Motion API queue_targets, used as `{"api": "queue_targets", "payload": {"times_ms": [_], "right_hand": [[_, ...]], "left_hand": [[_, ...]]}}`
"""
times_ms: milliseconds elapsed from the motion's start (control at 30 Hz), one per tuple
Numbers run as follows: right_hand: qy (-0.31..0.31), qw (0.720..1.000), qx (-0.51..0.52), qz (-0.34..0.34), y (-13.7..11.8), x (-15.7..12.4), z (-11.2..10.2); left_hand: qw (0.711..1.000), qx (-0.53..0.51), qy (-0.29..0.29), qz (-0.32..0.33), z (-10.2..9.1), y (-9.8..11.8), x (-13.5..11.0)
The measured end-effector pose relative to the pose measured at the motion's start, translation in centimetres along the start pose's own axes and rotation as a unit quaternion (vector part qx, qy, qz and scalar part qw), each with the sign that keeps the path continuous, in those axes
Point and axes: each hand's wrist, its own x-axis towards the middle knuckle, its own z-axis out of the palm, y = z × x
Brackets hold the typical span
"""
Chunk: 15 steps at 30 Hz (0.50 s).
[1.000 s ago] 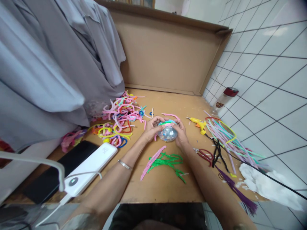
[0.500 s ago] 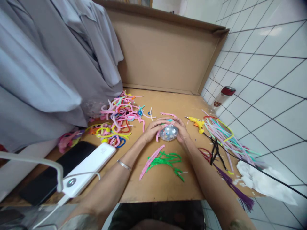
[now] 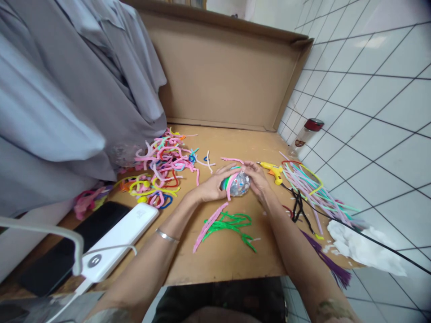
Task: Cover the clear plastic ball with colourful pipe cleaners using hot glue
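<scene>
A clear round ball (image 3: 240, 185) with coloured specks inside is held between my two hands, just above the tabletop. My left hand (image 3: 217, 183) wraps its left side, where green and pink fuzzy strips lie over the surface. One pink pipe cleaner (image 3: 230, 188) runs down across the ball with its lower end loose. My right hand (image 3: 255, 178) grips the upper right, its fingertips pressed near the top of the pink strip. Closer to me on the table lie several green pipe cleaners (image 3: 232, 223) and a flat pink one (image 3: 209, 228).
A tangled heap of coloured pipe cleaners (image 3: 168, 161) lies at left, near a white power bank (image 3: 121, 240) and a black phone (image 3: 72, 246). To the right are a yellow glue gun (image 3: 273, 172), straight pipe cleaners (image 3: 305, 188), white fluff (image 3: 363, 246) and a jar (image 3: 305, 137).
The ball has turned in my hands, so the pink strip and green band now show on its left side. My left fingers have shifted outward; the view has moved slightly.
</scene>
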Motion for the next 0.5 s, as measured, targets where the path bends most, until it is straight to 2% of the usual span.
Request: {"api": "queue_targets", "payload": {"times_ms": [233,367,500], "right_hand": [[0.023,1.0,0.002,0.019,-0.7,-0.4,0.6],[0.029,0.999,0.011,0.019,-0.5,-0.6,0.7],[0.026,0.999,0.004,0.021,0.3,-0.6,1.2]], "left_hand": [[0.993,0.109,0.018,0.031,1.2,-1.5,0.1],[0.985,0.131,0.074,0.08,2.4,-2.8,0.2],[0.975,0.16,0.122,0.09,3.2,-2.7,0.1]]}}
